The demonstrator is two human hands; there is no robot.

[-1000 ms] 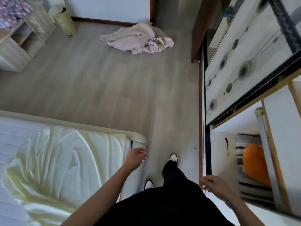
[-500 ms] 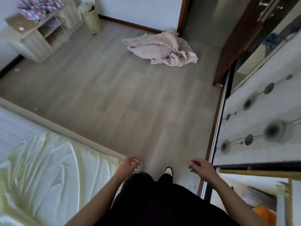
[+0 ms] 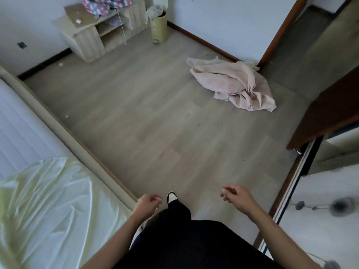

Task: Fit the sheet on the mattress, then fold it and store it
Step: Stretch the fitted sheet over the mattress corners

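Note:
A pale yellow-green sheet (image 3: 44,206) lies rumpled over the near corner of the white mattress (image 3: 17,131) at the lower left. My left hand (image 3: 147,205) hangs just past the bed's corner with its fingers loosely curled, holding nothing. Farther right, my right hand (image 3: 237,197) floats over the floor, fingers also loosely curled and empty. Neither hand touches the sheet.
A crumpled pink cloth (image 3: 233,84) lies on the wooden floor near the open door (image 3: 281,30). A low wooden shelf unit (image 3: 97,33) and a yellow bin (image 3: 159,28) stand against the far wall. A wardrobe with sliding doors (image 3: 320,200) runs along the right.
My left hand has come off the bed's corner. The view has swung left, away from the open wardrobe toward the far wall; both hands hang in front of me.

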